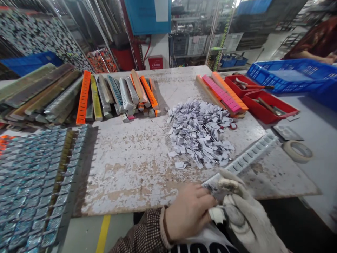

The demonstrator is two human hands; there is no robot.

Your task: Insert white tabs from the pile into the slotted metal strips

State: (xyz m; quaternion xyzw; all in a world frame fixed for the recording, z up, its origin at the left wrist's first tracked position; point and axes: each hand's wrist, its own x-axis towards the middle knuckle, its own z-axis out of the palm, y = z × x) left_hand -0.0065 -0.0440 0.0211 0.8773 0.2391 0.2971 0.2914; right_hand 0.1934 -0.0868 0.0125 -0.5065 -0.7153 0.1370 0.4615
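Observation:
My left hand [188, 212], bare and in a checked sleeve, is closed at the near edge of the worn board [118, 175]. Its fingertips meet a small white piece beside the other hand; whether this is glove fabric I cannot tell. My right hand [247, 214] wears a pale work glove, its fingers curled; what they hold, if anything, is hidden. Just beyond both hands a silver, glittery strip with a row of slots [250, 154] lies slanted on the board, its near end partly covered by the glove. Past it spreads a heap of small white paper slips [198, 131].
Slotted silver strips [34, 182] lie in rows at left. Coloured bars [126, 93] line the back; a pink bar [221, 93] lies behind the heap. Red trays [271, 107], a tape roll [297, 151] and a blue crate [289, 75] are at right, near another person [316, 42].

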